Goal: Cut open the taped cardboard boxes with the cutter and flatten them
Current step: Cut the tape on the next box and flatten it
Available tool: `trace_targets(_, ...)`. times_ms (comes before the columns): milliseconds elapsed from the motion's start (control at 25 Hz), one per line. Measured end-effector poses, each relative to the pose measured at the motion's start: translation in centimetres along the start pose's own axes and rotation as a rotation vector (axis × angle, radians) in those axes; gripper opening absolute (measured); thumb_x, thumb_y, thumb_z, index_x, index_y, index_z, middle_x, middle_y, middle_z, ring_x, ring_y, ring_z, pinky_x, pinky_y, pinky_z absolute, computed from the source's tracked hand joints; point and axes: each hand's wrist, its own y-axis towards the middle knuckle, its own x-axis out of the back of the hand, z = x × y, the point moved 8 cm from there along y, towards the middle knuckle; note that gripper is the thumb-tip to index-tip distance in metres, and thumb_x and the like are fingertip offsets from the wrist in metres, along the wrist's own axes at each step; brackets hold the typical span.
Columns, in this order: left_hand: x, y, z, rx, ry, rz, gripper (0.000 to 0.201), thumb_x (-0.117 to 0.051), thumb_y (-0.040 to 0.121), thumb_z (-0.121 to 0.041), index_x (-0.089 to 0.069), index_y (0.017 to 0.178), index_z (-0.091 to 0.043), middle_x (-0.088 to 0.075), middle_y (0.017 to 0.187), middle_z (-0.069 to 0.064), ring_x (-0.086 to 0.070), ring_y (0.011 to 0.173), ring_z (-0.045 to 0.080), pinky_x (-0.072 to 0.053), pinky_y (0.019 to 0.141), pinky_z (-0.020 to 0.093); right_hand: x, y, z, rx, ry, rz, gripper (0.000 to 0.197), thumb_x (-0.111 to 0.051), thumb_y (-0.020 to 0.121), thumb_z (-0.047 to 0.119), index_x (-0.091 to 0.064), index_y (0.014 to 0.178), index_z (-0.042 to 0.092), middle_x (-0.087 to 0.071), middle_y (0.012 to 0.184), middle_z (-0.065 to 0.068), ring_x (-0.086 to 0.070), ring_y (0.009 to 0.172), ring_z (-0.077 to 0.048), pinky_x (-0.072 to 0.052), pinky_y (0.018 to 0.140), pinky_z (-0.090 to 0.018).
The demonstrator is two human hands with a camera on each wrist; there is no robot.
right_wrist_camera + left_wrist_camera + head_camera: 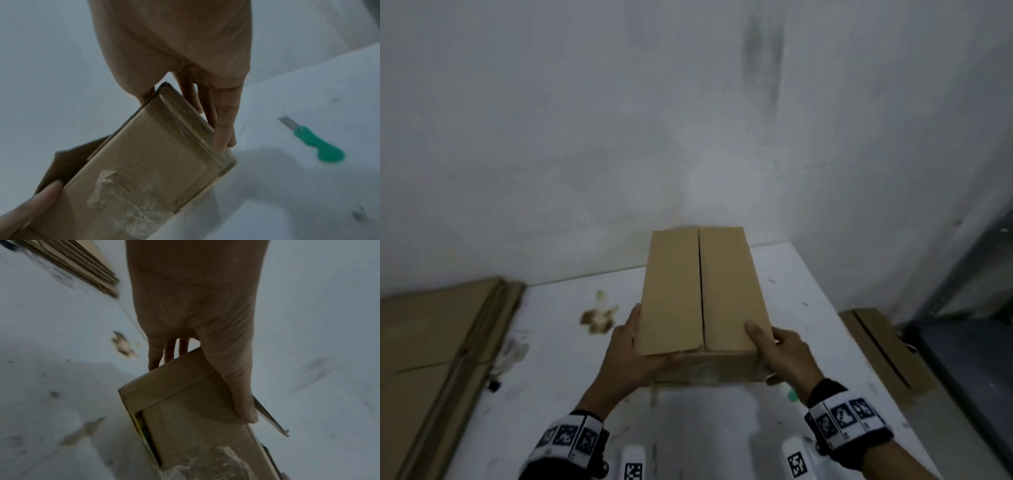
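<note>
A brown cardboard box (702, 291) is held between both hands, lengthwise away from me, above the white table (722, 428). Its top seam gapes dark down the middle. Crumpled clear tape (123, 194) clings to the near end face. My left hand (631, 342) grips the left side, with its thumb (244, 402) pressed on the end face. My right hand (779, 346) grips the right near corner, thumb on top and fingers (224, 129) along the side. The green cutter (316, 142) lies on the table to the right with its blade out, touched by neither hand.
A stack of flattened cardboard (438, 342) lies at the table's left edge. Another flat cardboard piece (883, 349) lies at the right, beside a dark metal frame (979, 308). A grey wall stands close behind. A brown stain (599, 315) marks the table.
</note>
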Motion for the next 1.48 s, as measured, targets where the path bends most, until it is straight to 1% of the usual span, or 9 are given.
trace_targets(200, -0.1, -2.8, 7.4, 0.127, 0.018, 0.094, 0.163, -0.070, 0.028, -0.094, 0.002, 0.159, -0.028, -0.032, 0.148, 0.003, -0.040, 0.135, 0.023, -0.043, 0.108, 0.037, -5.6, 0.2, -3.3, -0.040, -0.081, 0.082, 0.057, -0.055, 0.089, 0.065, -0.056, 0.135, 0.032, -0.067, 0.106, 0.001, -0.064, 0.091, -0.018, -0.061, 0.061, -0.034)
trace_targets(320, -0.9, -3.8, 9.3, 0.134, -0.041, 0.112, 0.164, -0.064, 0.024, -0.098, 0.005, 0.158, -0.032, -0.029, 0.151, 0.002, -0.042, 0.134, 0.023, -0.046, 0.104, 0.035, -5.2, 0.0, -4.4, -0.050, -0.112, 0.070, 0.046, -0.048, 0.092, 0.067, -0.058, 0.123, 0.035, -0.068, 0.102, 0.001, -0.064, 0.090, -0.018, -0.061, 0.061, -0.037)
trace_targets(520, -0.1, -3.4, 8.6, 0.163, -0.116, 0.264, 0.157, -0.085, 0.036, -0.078, 0.002, 0.159, -0.032, -0.016, 0.156, -0.010, -0.026, 0.145, 0.018, -0.036, 0.114, 0.035, 0.9, 2.1, -7.0, -0.176, -0.340, -0.135, 0.042, -0.056, 0.095, 0.054, -0.066, 0.095, 0.013, -0.069, 0.084, -0.012, -0.068, 0.073, -0.029, -0.062, 0.064, -0.039)
trace_targets(640, 1.5, -1.3, 7.3, 0.134, -0.001, 0.138, 0.141, -0.079, 0.047, -0.080, -0.009, 0.159, -0.032, -0.010, 0.165, -0.004, -0.014, 0.150, 0.016, -0.024, 0.121, 0.039, 2.2, 3.7, -9.8, -0.249, -0.657, -0.064, 0.042, -0.059, 0.092, 0.055, -0.055, 0.095, 0.014, -0.063, 0.092, -0.007, -0.062, 0.082, -0.026, -0.058, 0.078, -0.040)
trace_targets(760, 0.7, 1.4, 5.5, 0.119, 0.102, 0.081, 0.120, -0.080, 0.065, -0.064, -0.011, 0.159, -0.034, 0.003, 0.167, 0.000, -0.007, 0.153, 0.019, -0.020, 0.121, 0.040, 2.2, 4.6, -11.2, -0.247, -0.768, -0.072, 0.044, -0.067, 0.087, 0.055, -0.049, 0.099, 0.016, -0.060, 0.101, -0.006, -0.060, 0.091, -0.025, -0.051, 0.075, -0.032)
trace_targets(960, -2.2, 4.2, 6.2, 0.159, 0.164, 0.100, 0.132, -0.081, 0.056, -0.073, -0.003, 0.157, -0.040, 0.015, 0.164, -0.003, -0.001, 0.153, 0.024, -0.019, 0.122, 0.048, 1.2, 5.4, -10.8, -0.231, -0.692, -0.108, 0.022, -0.073, 0.086, 0.028, -0.058, 0.083, 0.012, -0.059, 0.081, -0.005, -0.059, 0.076, -0.022, -0.046, 0.063, -0.026)
trace_targets(1120, -2.0, 3.9, 7.2, 0.187, 0.125, 0.061, 0.137, -0.077, 0.046, -0.084, -0.002, 0.154, -0.048, -0.001, 0.164, -0.006, -0.018, 0.150, 0.024, -0.029, 0.117, 0.054, 0.0, 5.5, -9.8, -0.182, -0.685, -0.129, 0.028, -0.067, 0.090, 0.036, -0.063, 0.078, 0.011, -0.063, 0.073, -0.006, -0.062, 0.071, -0.023, -0.050, 0.063, -0.028)
trace_targets(1280, -1.9, 3.6, 7.2, 0.166, 0.103, 0.012, 0.140, -0.078, 0.049, -0.081, 0.000, 0.157, -0.040, -0.010, 0.164, -0.006, -0.021, 0.149, 0.019, -0.028, 0.119, 0.048, -1.0, 5.0, -7.0, -0.139, -0.207, -0.183, 0.028, -0.060, 0.097, 0.025, -0.059, 0.085, 0.000, -0.068, 0.076, -0.019, -0.064, 0.059, -0.032, -0.058, 0.055, -0.040)
trace_targets(1480, -1.3, 3.6, 8.4, 0.226, -0.119, 0.004, 0.134, -0.084, 0.057, -0.071, 0.002, 0.156, -0.044, -0.031, 0.158, -0.007, -0.039, 0.139, 0.022, -0.036, 0.115, 0.047, -2.5, 4.8, -1.4, -0.045, 0.013, -0.192, 0.019, -0.041, 0.100, 0.017, -0.050, 0.088, 0.005, -0.054, 0.078, -0.012, -0.049, 0.063, -0.026, -0.050, 0.053, -0.034)
